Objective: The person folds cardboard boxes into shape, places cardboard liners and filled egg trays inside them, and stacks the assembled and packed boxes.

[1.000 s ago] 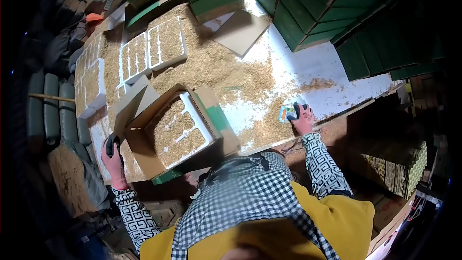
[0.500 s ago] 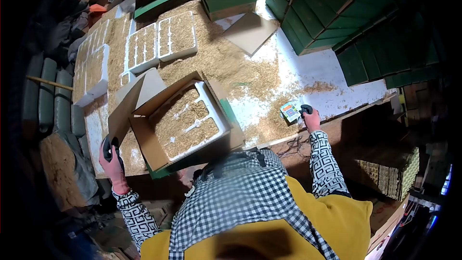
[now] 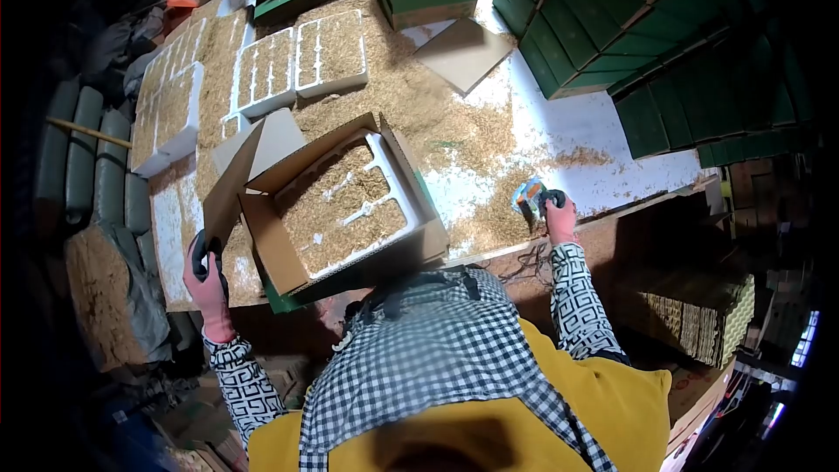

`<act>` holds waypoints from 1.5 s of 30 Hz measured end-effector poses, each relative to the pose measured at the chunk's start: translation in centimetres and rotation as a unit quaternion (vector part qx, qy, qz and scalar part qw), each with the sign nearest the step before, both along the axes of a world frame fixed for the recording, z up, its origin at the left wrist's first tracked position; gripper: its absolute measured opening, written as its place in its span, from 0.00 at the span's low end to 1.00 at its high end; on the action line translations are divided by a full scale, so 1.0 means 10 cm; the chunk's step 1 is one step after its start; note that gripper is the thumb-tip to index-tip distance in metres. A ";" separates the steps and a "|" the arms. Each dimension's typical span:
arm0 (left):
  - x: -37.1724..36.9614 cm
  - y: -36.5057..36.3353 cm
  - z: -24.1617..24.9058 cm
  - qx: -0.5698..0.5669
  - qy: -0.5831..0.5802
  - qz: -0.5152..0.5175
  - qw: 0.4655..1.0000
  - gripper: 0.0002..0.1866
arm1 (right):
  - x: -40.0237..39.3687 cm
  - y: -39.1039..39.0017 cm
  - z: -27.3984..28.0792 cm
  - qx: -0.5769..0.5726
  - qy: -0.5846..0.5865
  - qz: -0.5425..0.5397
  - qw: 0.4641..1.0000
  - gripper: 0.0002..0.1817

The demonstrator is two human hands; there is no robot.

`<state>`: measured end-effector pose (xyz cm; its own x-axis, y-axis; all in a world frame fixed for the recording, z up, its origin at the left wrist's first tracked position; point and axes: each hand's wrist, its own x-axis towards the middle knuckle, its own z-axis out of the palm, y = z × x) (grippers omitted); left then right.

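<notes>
In the head view an open cardboard box [image 3: 273, 275], green on the outside, stands tilted at the table's front edge. Inside it lies a white foam tray [image 3: 395, 182] filled with brown, sawdust-like material. My left hand [image 3: 208, 284], in a pink and black glove, is closed on the lower corner of the raised box flap [image 3: 232, 192]. Over to the right, my right hand [image 3: 559, 217], gloved alike, pinches a small printed card [image 3: 528, 194] just above the scattered sawdust. The card is tilted, and its print is too small to read.
Several filled foam trays [image 3: 330, 52] stand at the back left. Stacks of green boxes [image 3: 577, 44] line the back and right. A loose cardboard sheet [image 3: 463, 54] lies on the table. Cords [image 3: 535, 262] hang at the front edge, and grey bags [image 3: 77, 157] lie left.
The printed card has tilted in my right hand, so its face shows less. My left hand stays at the flap. The whole view has shifted slightly.
</notes>
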<state>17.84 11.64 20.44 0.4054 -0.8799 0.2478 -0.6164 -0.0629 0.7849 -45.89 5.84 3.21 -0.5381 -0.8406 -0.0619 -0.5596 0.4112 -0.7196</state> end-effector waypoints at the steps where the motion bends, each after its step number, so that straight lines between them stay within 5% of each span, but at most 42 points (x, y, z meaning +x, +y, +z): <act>1: 0.00 0.02 0.00 -0.004 -0.013 0.011 1.000 0.18 | -0.01 0.01 0.04 0.012 0.050 -0.002 0.999 0.11; 5: -0.06 0.12 0.11 -0.062 -0.030 0.073 0.995 0.17 | 0.13 -0.13 0.41 0.023 0.011 0.032 0.999 0.16; 6: -0.11 0.16 0.17 -0.087 -0.027 0.097 0.991 0.17 | 0.31 -0.21 0.54 -0.045 -0.119 -0.018 0.992 0.17; 7: -0.21 0.21 0.26 -0.083 -0.076 0.157 0.981 0.16 | 0.62 -0.25 0.94 -0.119 -0.222 0.080 0.964 0.17; 8: -0.43 0.20 0.40 -0.141 -0.100 0.159 0.972 0.14 | 1.06 -0.32 1.43 -0.202 -0.399 0.216 0.868 0.16; 9: -0.61 0.20 0.46 -0.173 -0.151 0.163 0.960 0.13 | 1.51 -0.35 1.70 -0.258 -0.369 0.286 0.846 0.18; 11: -0.94 0.25 0.45 -0.149 -0.215 0.095 0.961 0.15 | 2.21 -0.50 1.93 -0.246 -0.005 0.506 0.826 0.22; 12: -1.18 0.19 0.51 -0.135 -0.201 0.007 0.970 0.16 | 2.52 -0.59 1.73 -0.208 0.181 0.552 0.787 0.22; 14: -1.49 0.05 0.45 -0.076 -0.276 -0.127 0.950 0.16 | 2.69 -0.74 1.65 -0.128 0.357 0.554 0.741 0.23; 16: -1.69 -0.06 0.29 -0.093 -0.286 -0.191 0.934 0.08 | 2.51 -0.84 1.90 -0.286 0.095 0.455 0.838 0.20; 18: -1.77 -0.10 0.17 -0.052 -0.284 -0.211 0.934 0.03 | 2.43 -0.75 2.17 -0.284 -0.002 0.387 0.877 0.19; 20: -1.67 -0.23 -0.07 -0.039 -0.226 -0.291 0.929 0.04 | 2.61 -0.67 2.16 -0.246 0.090 0.511 0.818 0.19; 21: -1.59 -0.33 -0.28 0.063 -0.061 -0.336 0.938 0.08 | 2.75 -0.65 2.02 -0.179 0.197 0.594 0.759 0.21; 22: -1.53 -0.47 -0.20 0.259 0.012 -0.384 0.886 0.13 | 2.88 -0.65 1.87 -0.108 0.299 0.659 0.681 0.22; 24: -1.52 -0.56 -0.13 0.296 -0.067 -0.378 0.875 0.19 | 3.04 -0.64 1.58 -0.058 0.365 0.675 0.639 0.25; 28: -1.36 -0.45 0.28 0.381 0.021 -0.411 0.828 0.21 | 2.94 -0.96 1.42 0.041 0.204 0.763 0.612 0.21; 29: -1.16 -0.27 0.13 0.241 0.035 -0.396 0.886 0.18 | 2.87 -0.96 1.88 0.110 0.125 0.744 0.647 0.19; 30: -1.02 -0.13 0.39 0.225 0.144 -0.327 0.907 0.17 | 2.70 -0.96 2.06 0.010 -0.052 0.714 0.698 0.17; 31: -0.74 0.00 0.37 0.234 0.261 -0.206 0.914 0.17 | 2.47 -0.93 2.23 0.013 -0.258 0.594 0.762 0.17; 32: -0.47 0.13 0.19 0.087 0.227 -0.133 0.961 0.21 | 2.16 -1.00 2.24 -0.009 -0.309 0.503 0.807 0.19; 34: -0.28 0.13 0.17 0.149 -0.034 -0.003 0.988 0.37 | 2.06 -1.11 1.66 0.038 -0.189 0.488 0.851 0.20; 35: -0.29 -0.01 -0.52 0.207 -0.047 -0.074 0.974 0.39 | 2.56 -0.84 1.26 0.068 -0.090 0.669 0.734 0.24; 36: -0.34 -0.08 -1.13 0.259 -0.064 -0.134 0.954 0.41 | 2.80 -0.71 1.50 0.121 0.128 0.727 0.664 0.30; 37: -0.59 -0.15 -1.19 0.278 0.067 -0.183 0.941 0.39 | 2.76 -0.74 1.20 0.105 0.079 0.655 0.744 0.38; 38: -0.78 -0.21 -1.16 0.321 0.061 -0.101 0.940 0.33 | 2.74 -0.84 1.30 0.123 -0.249 0.522 0.806 0.40; 39: -0.88 -0.22 -1.11 0.294 0.069 -0.073 0.950 0.30 | 2.66 -0.87 1.34 0.000 -0.175 0.421 0.890 0.43; 42: -0.96 -0.16 -1.10 0.208 0.167 -0.061 0.962 0.23 | 2.37 -0.82 0.28 0.126 -0.341 0.386 0.848 0.44; 43: -1.00 -0.17 -0.99 0.205 0.191 -0.075 0.957 0.22 | 2.49 -0.67 0.08 0.092 -0.212 0.377 0.897 0.45; 45: -1.17 -0.23 -0.85 0.208 0.223 -0.064 0.950 0.21 | 2.31 -0.67 0.36 0.084 -0.401 0.353 0.841 0.49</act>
<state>6.12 9.36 11.90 0.2720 -0.9131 -0.3038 -0.2525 -0.3723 0.8931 -22.78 -0.87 6.83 0.3630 -0.8760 -0.3177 -0.0704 0.3142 -0.9467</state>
